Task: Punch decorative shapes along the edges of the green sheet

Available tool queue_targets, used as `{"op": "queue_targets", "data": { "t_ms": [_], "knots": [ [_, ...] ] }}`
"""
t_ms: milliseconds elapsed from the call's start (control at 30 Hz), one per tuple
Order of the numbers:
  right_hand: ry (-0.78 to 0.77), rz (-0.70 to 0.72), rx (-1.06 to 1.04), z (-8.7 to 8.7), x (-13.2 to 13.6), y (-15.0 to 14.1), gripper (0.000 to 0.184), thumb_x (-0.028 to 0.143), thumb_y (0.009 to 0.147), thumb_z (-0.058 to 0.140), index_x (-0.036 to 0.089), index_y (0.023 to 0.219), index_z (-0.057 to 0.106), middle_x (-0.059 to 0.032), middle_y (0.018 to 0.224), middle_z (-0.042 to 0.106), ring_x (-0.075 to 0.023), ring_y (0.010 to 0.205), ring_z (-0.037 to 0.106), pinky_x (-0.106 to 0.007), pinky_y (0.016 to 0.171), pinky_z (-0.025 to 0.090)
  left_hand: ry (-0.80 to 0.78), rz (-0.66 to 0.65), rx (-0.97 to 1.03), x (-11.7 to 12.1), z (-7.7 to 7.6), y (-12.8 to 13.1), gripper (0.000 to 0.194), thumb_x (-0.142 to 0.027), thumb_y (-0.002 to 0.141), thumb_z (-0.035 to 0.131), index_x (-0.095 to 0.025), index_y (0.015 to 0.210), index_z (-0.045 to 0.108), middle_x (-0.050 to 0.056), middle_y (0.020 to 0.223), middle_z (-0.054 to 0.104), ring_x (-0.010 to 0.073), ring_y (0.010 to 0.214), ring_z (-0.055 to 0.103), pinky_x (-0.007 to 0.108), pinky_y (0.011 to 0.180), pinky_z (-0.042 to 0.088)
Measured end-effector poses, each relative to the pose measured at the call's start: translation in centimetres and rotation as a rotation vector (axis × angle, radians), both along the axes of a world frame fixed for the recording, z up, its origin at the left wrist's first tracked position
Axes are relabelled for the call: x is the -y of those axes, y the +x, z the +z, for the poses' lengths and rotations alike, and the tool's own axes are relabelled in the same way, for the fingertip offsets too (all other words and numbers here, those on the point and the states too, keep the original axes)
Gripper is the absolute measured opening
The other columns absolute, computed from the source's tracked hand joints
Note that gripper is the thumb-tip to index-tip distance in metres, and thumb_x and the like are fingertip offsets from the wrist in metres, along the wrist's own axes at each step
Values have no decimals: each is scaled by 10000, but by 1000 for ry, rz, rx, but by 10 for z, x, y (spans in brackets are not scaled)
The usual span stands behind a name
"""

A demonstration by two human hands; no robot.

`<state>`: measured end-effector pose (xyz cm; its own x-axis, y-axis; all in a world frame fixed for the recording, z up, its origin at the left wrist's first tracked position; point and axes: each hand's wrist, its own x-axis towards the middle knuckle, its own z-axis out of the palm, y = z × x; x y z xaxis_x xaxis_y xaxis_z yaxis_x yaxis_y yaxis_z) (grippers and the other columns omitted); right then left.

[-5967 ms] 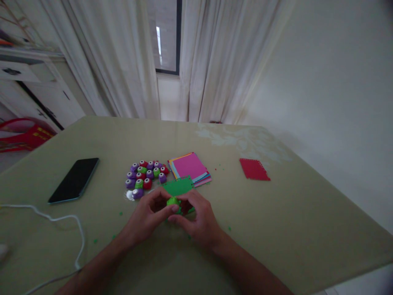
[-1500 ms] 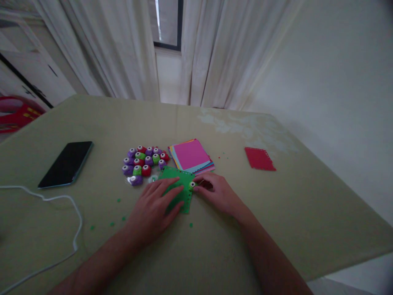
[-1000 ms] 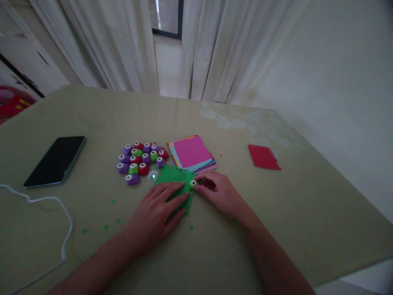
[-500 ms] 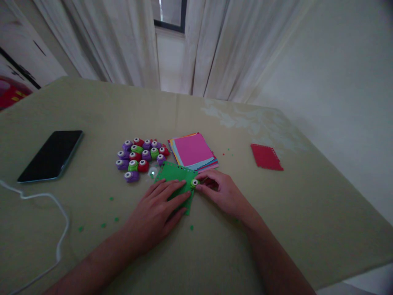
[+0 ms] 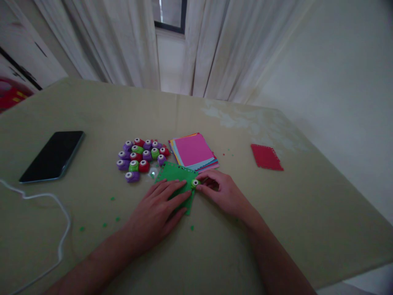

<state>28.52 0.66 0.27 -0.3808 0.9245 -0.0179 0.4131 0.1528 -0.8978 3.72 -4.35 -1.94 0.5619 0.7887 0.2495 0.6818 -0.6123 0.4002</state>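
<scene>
My left hand (image 5: 164,209) lies flat, fingers stretched out, across a green sheet of paper (image 5: 172,173) whose far edge is lined with small punched holes. At the sheet's right edge, my right hand (image 5: 219,189) grips a small green craft punch (image 5: 195,183) between thumb and fingers. A star mark shows on its white top. The punch sits over the paper's edge; part of it is hidden by my fingers. Just left of the paper is a small clear round piece (image 5: 153,173) with green bits by it.
Several purple, red and green craft punches (image 5: 146,155) stand grouped left of a stack of coloured paper (image 5: 193,150). A punched red sheet (image 5: 266,157) lies at right. A black tablet (image 5: 53,156) and white cable (image 5: 65,221) are at left. Green paper scraps (image 5: 105,225) dot the tablecloth.
Almost nothing differs. The view has shifted very slightly, while both hands, the green paper and the punch keep their places relative to each other.
</scene>
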Motion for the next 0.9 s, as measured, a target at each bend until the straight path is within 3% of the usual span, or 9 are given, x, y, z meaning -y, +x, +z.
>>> {"op": "queue_targets", "data": {
  "t_ms": [900],
  "knots": [
    [-5, 37, 35, 3, 0, 2, 143, 283, 942, 755, 210, 1065, 752, -49, 1058, 732, -184, 907, 694, -308, 823, 558, 7, -6, -25, -2, -3, -1, 401, -342, 1039, 573, -309, 1436, 613, 50, 1529, 617, 293, 1389, 568, 568, 1192, 426]
  ]
}}
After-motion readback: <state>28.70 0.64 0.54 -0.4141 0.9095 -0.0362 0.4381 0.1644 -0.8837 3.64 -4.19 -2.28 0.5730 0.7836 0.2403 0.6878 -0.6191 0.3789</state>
